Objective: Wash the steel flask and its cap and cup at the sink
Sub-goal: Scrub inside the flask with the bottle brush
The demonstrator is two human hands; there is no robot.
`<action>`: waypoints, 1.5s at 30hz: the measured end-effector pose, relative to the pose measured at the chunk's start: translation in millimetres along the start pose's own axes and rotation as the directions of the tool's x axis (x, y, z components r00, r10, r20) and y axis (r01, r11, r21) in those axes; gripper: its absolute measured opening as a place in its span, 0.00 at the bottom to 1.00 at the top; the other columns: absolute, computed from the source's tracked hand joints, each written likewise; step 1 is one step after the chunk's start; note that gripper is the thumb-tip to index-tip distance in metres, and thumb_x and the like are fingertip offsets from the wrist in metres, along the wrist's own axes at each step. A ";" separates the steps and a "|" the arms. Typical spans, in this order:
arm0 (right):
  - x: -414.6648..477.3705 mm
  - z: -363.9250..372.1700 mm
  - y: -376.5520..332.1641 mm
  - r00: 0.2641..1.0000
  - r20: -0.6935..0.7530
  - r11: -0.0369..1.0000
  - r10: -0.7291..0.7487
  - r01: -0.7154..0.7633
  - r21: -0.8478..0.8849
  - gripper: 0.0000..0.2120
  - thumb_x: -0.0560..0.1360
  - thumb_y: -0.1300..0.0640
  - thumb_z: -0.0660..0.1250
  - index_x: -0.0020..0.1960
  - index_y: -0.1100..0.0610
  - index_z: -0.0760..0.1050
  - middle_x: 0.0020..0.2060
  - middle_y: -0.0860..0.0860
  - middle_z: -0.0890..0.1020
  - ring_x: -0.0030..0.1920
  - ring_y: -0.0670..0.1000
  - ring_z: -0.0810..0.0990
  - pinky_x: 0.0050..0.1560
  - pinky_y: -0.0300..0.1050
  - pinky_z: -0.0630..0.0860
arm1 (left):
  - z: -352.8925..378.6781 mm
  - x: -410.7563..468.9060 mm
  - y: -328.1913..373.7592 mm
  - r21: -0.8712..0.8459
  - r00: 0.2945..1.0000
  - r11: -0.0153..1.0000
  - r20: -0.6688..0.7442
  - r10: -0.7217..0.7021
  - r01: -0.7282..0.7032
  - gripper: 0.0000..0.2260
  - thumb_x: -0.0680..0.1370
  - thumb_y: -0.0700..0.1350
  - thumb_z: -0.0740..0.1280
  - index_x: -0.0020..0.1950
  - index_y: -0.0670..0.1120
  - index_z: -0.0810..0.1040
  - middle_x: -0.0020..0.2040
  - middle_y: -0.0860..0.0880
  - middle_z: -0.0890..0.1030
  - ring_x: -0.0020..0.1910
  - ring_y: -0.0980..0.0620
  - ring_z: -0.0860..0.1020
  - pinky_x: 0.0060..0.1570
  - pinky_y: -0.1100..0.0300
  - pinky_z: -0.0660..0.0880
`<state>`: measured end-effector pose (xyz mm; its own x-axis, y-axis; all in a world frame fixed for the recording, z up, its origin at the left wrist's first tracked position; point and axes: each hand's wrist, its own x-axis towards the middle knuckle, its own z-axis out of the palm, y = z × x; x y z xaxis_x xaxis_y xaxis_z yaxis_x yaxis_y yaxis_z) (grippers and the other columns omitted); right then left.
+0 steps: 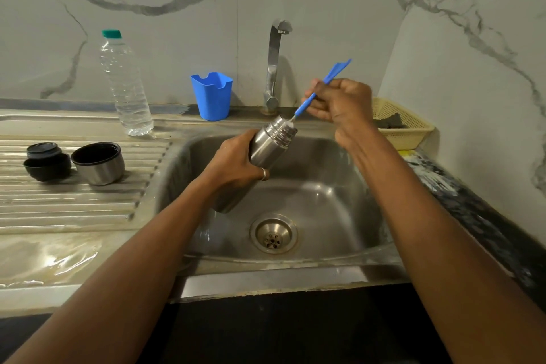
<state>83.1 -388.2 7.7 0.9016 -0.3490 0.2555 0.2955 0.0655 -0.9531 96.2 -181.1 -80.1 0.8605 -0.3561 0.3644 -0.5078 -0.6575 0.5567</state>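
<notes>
My left hand grips the steel flask around its middle, tilted over the sink basin with its open mouth pointing up and to the right. A blue-handled bottle brush is held in my right hand; its wire end goes into the flask's mouth and the bristles are hidden inside. On the ribbed drainboard at the left stand the steel cup, mouth up, and the black cap.
A tap rises behind the basin, with no water running. A blue plastic holder and a clear water bottle stand on the back ledge. A cream basket with a dark scrubber sits at the right.
</notes>
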 end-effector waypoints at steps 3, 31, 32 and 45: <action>7.9 -17.1 -11.0 0.986 -0.156 0.998 -0.057 0.061 0.023 0.18 0.72 0.59 0.79 0.50 0.72 0.78 0.37 0.59 0.86 0.37 0.56 0.87 0.40 0.47 0.84 | 1.3 -1.2 0.7 0.013 1.000 1.000 0.005 0.004 -0.004 0.34 0.68 0.46 0.80 0.70 0.47 0.70 0.54 0.53 0.74 0.50 0.54 0.74 0.39 0.72 0.65; 6.8 -12.5 -7.0 0.959 -0.248 0.991 -0.135 0.130 -0.036 0.13 0.72 0.56 0.80 0.42 0.62 0.78 0.35 0.57 0.86 0.36 0.54 0.87 0.37 0.45 0.83 | 6.2 1.1 -0.1 -0.001 0.999 1.000 0.016 0.028 -0.028 0.37 0.67 0.48 0.80 0.72 0.48 0.68 0.60 0.49 0.76 0.52 0.53 0.74 0.42 0.72 0.65; 7.5 -16.3 -8.1 0.954 -0.268 0.990 -0.138 0.137 -0.025 0.13 0.72 0.55 0.79 0.41 0.61 0.77 0.34 0.57 0.86 0.36 0.54 0.87 0.38 0.45 0.83 | 7.1 0.8 -0.3 -0.002 0.999 0.999 0.016 0.035 -0.035 0.37 0.67 0.48 0.80 0.72 0.48 0.67 0.60 0.48 0.76 0.53 0.53 0.74 0.43 0.70 0.66; 8.3 -1.2 23.5 0.999 -0.005 0.940 0.037 -0.037 -0.339 0.10 0.78 0.54 0.72 0.42 0.59 0.82 0.29 0.47 0.78 0.30 0.45 0.72 0.33 0.38 0.72 | 6.3 0.6 3.5 -0.038 0.998 0.999 0.070 -0.008 0.010 0.35 0.71 0.47 0.78 0.72 0.47 0.63 0.58 0.50 0.73 0.51 0.52 0.75 0.37 0.71 0.67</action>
<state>97.1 -390.7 -12.8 0.9103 -0.3514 0.2190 0.1376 -0.2421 -0.9604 95.2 -187.7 -82.6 0.8651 -0.3965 0.3072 -0.5001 -0.6353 0.5884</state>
